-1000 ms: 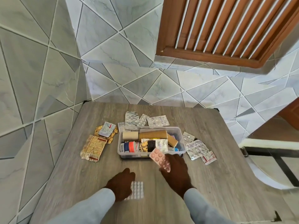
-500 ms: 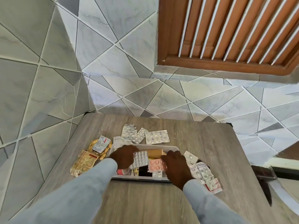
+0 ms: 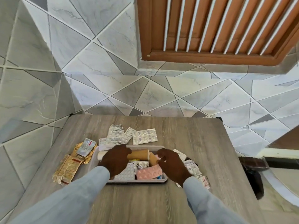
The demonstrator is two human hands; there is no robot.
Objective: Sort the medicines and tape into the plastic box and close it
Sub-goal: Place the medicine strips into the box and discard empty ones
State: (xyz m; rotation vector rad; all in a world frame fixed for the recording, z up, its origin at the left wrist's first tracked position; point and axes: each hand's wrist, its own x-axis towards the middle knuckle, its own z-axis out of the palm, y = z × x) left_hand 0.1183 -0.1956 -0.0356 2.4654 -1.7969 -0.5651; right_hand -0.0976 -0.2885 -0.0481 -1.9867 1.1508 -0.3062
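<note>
A clear plastic box [image 3: 137, 181] stands open on the wooden table [image 3: 145, 204]. It holds tan tape rolls [image 3: 140, 154], a white blister pack [image 3: 126, 172] and a pink blister pack [image 3: 149, 172], both lying flat near the front. My left hand [image 3: 115, 160] hovers over the box's left half, fingers loosely curled above the tape roll, and grips nothing that I can see. My right hand [image 3: 171, 164] is over the box's right edge, fingers loosely bent and empty. The box's lid is not in view.
Silver blister strips [image 3: 144, 136] lie behind the box. Crumpled gold packs [image 3: 68, 168] sit to its left and more strips [image 3: 192, 168] to its right, partly under my right wrist. Tiled walls close in behind and on the left.
Both hands carried their blister packs from the table's front into the box. The white and pink packs now lie inside, and the hands have let them go.
</note>
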